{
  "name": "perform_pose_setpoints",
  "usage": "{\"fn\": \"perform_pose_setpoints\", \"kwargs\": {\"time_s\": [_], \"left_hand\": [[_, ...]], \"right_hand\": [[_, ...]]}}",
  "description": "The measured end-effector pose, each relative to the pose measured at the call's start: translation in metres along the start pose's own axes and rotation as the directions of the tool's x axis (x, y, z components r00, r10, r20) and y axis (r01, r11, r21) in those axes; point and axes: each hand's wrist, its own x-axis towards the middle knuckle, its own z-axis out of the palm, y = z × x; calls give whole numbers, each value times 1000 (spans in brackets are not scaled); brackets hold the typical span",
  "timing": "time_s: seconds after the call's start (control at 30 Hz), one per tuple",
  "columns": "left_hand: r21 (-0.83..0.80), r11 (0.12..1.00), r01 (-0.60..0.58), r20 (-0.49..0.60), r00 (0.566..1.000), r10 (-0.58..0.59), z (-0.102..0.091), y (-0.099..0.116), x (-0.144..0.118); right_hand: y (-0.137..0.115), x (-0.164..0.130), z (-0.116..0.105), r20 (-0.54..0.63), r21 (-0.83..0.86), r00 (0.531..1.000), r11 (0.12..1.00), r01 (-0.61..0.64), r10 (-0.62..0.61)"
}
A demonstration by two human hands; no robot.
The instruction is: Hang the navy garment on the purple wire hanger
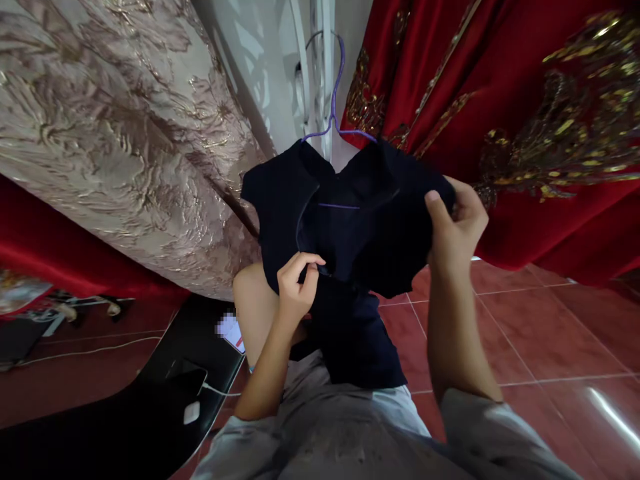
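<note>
Dark navy garment (345, 247) already on the purple hanger (334, 100) — hook up near the white frame (323, 67), one thin purple bar visible through the neck opening. Held in front of the chest, above the grey trousers (320, 427), lower part hanging down over the lap.

Left hand (296, 283) closed in a pinch on the front edge of the garment, near the middle, fingers curled tight around the fabric. Right hand (457, 223) closed on the right shoulder part, thumb on top, cloth bunched under the fingers.

Judging from this: hanging mostly done, front not yet closed or smoothed — the fabric still crumpled at both shoulders. Whether any button or fastener exists under the left fingers, cannot tell.

Around: red embroidered dress (525, 120) at right, pale brocade fabric (115, 133) at left, black chair (125, 413) with a phone (187, 379) on charge, red tile floor (540, 333).
</note>
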Motion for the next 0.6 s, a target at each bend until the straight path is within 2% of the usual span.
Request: {"fn": "perform_pose_setpoints", "kwargs": {"time_s": [0.03,0.07,0.13,0.17,0.2,0.23,0.27,0.3,0.33,0.37,0.4,0.5,0.6], "left_hand": [[-27,999,36,-28,999,-37,3,-2,-3],[-52,996,73,-57,995,-76,6,-3,-7],[-105,984,140,-106,983,-152,13,-2,-13],[-130,977,166,-123,976,-182,16,-1,-16],[-150,972,181,-131,971,-201,18,1,-18],[-163,969,188,-129,969,-210,21,4,-21],[-170,967,190,-121,970,-212,23,6,-23],[-179,965,192,-113,970,-214,25,9,-25],[-194,961,199,-111,969,-223,27,11,-27],[-218,953,213,-113,964,-241,28,13,-29],[-251,940,230,-121,956,-266,30,14,-30],[-358,894,271,-147,929,-341,33,13,-33],[-435,857,277,-147,917,-372,35,3,-35]], "right_hand": [[5,-18,4,-124,-59,987,994,93,-100],[10,-38,8,-223,-95,965,988,122,-140],[14,-80,18,-398,-149,908,986,73,-128],[14,-99,23,-402,-124,914,992,11,-60],[14,-114,30,-262,-78,962,992,-97,74],[13,-126,36,2,-54,976,975,-216,217],[12,-134,43,270,-59,902,940,-335,338],[12,-139,49,481,-94,771,899,-429,418],[12,-140,55,598,-132,654,862,-490,463],[11,-140,59,632,-153,596,834,-531,495],[12,-139,62,608,-151,596,814,-561,524],[12,-138,62,487,-90,688,814,-574,538],[14,-138,53,436,-67,739,837,-543,514]]}}
